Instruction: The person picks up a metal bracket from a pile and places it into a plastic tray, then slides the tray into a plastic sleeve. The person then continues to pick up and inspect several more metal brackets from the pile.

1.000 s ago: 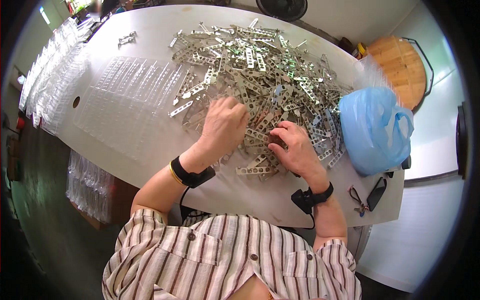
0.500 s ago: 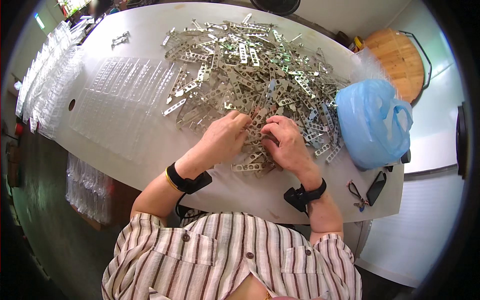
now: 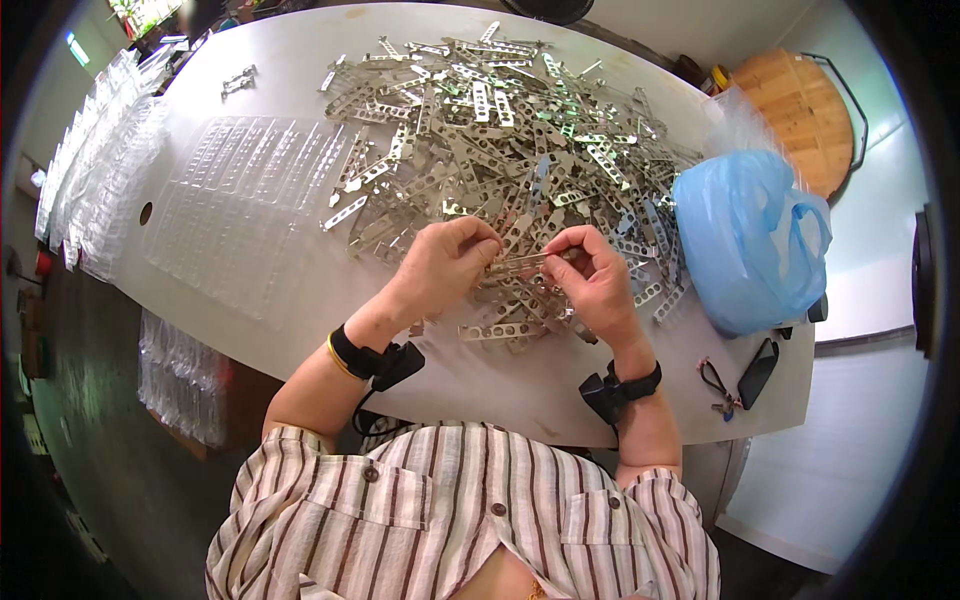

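A large heap of flat metal strips with round holes (image 3: 560, 150) covers the middle of the white table (image 3: 330, 345). At its near edge my left hand (image 3: 445, 262) is closed, thumb and fingertips pinching the left end of a thin metal strip (image 3: 522, 263). My right hand (image 3: 596, 285) pinches the other end, between thumb and forefinger. Seen nearly edge-on, the strip spans the gap between both hands above the heap; whether it is a single piece I cannot tell. Below it, another holed strip (image 3: 497, 331) lies near the table's front.
Left of the heap lies a clear plastic tray (image 3: 235, 215), with stacked clear trays (image 3: 95, 170) at the far left edge. A few metal pieces (image 3: 238, 80) sit apart. To the right stand a blue plastic bag (image 3: 745, 250), a phone (image 3: 758, 373) and keys (image 3: 722, 408).
My hands have come up slightly from the heap and moved apart, the right one shifting rightward. A thin metal strip now shows stretched between their fingertips.
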